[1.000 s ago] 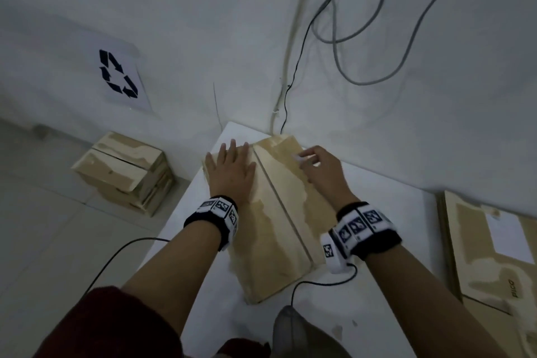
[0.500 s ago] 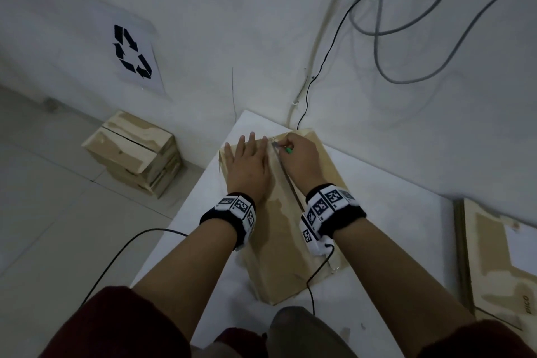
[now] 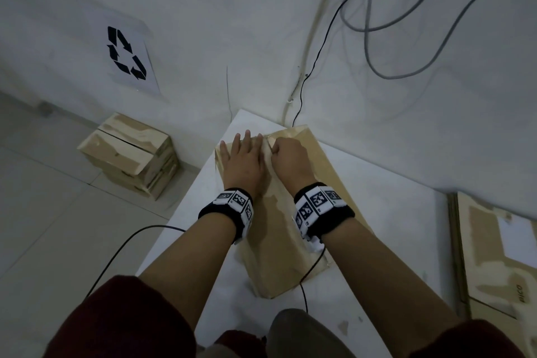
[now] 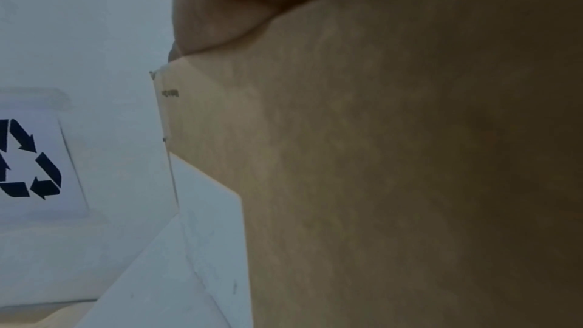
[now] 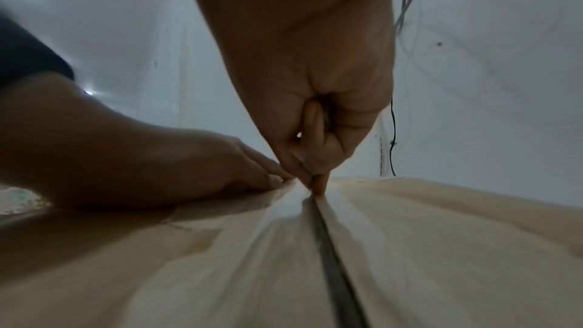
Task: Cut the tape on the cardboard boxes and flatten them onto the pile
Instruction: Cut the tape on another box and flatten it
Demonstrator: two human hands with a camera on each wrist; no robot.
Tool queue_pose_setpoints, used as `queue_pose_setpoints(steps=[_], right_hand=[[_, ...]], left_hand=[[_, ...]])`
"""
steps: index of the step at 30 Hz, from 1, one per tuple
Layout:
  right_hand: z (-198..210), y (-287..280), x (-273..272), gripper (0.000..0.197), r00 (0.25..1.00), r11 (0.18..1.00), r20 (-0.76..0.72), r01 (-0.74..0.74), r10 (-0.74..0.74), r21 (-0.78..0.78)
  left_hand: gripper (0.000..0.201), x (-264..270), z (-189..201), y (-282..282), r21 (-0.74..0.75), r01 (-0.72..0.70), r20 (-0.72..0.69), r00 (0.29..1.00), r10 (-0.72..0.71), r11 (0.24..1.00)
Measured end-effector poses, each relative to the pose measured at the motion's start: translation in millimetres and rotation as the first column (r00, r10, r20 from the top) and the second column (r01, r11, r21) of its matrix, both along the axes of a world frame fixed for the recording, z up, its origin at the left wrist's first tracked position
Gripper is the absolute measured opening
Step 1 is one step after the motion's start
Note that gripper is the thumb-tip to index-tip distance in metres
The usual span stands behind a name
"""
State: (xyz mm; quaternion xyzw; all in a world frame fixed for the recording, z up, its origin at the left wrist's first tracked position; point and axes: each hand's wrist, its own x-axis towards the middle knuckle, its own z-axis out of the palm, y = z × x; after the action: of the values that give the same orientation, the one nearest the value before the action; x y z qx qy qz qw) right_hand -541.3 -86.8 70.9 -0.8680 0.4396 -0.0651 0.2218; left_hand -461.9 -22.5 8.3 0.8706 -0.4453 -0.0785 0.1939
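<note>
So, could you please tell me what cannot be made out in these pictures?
- Cutting tool: right hand curls round it; only a green speck shows, right wrist view.
- Left hand palm: left wrist view is filled by the cardboard box.
- Flattened cardboard: cut off by the head view's right edge.

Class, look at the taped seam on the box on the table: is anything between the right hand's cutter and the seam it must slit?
Nothing visible: the right hand sits on the seam; the left hand presses beside it.
</note>
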Motion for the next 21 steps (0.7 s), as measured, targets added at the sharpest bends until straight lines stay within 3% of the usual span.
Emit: queue_pose_setpoints(steps=[7,11,14,18,21], right_hand=[[-12.1,32.5,-72.7,0.019,0.997,0.999,-0.065,-0.041,0.041,-0.008],[-12.6,46.9,-105.2,0.020,1.000,1.000,-0.003,-0.025,0.025,0.004],[-11.7,50.1,-111.0,0.021,0.999,0.999,0.040,-0.036,0.036,-0.005],[-7.9,56.1,-116.3,0.021,0.999,0.999,0.017,-0.035,0.035,-0.005],[-8.7,66.1,-131.6,0.019,1.000,1.000,0.019,-0.011,0.011,0.002]], left_hand=[[0.051,-0.5,0.8,3.4,-0.038,0.024,-0.017,1.000,-0.024,0.999],[0.048,-24.7,6.5,24.7,-0.214,0.220,0.003,0.974,-0.225,0.952],[0.053,-64.4,-2.0,52.5,-0.135,0.340,0.014,0.940,-0.341,0.931],[0.065,-75.8,-9.3,64.8,-0.122,0.321,0.033,0.947,-0.319,0.939],[0.059,-72.8,-8.1,63.2,-0.114,0.318,0.039,0.948,-0.315,0.941]])
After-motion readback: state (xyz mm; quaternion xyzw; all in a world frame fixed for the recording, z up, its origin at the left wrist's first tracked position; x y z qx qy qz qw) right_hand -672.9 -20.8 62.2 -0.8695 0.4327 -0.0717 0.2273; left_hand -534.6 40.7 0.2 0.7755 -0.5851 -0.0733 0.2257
